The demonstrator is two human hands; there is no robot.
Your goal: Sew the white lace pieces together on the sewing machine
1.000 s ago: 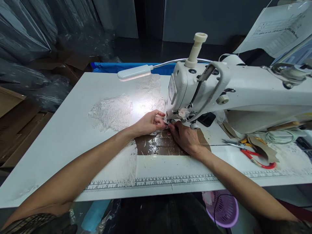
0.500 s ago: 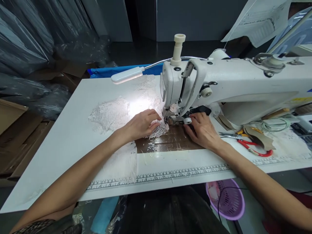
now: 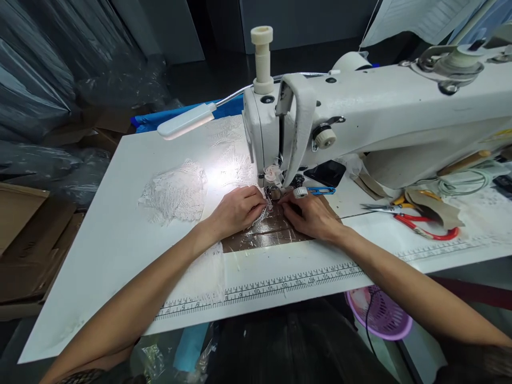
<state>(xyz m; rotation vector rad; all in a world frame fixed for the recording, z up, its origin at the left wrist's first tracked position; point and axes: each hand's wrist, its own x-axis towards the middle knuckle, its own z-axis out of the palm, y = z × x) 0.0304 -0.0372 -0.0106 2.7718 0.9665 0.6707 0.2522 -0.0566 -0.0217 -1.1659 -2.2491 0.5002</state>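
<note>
Head view: both hands sit on the white surface (image 3: 120, 213) at the foot of the sewing machine (image 3: 360, 122), left hand (image 3: 236, 210) curled with fingertips pinching the white lace piece (image 3: 262, 216), right hand (image 3: 312, 216) flat with fingers pressed together beside it. Judged as the positioning step, lace lying under the presser foot (image 3: 274, 193) on the brown taped patch (image 3: 264, 234); the next move calls for a squared edge and fingers kept off the needle. Needle and lace edge are hidden behind knuckles and glare.
</note>
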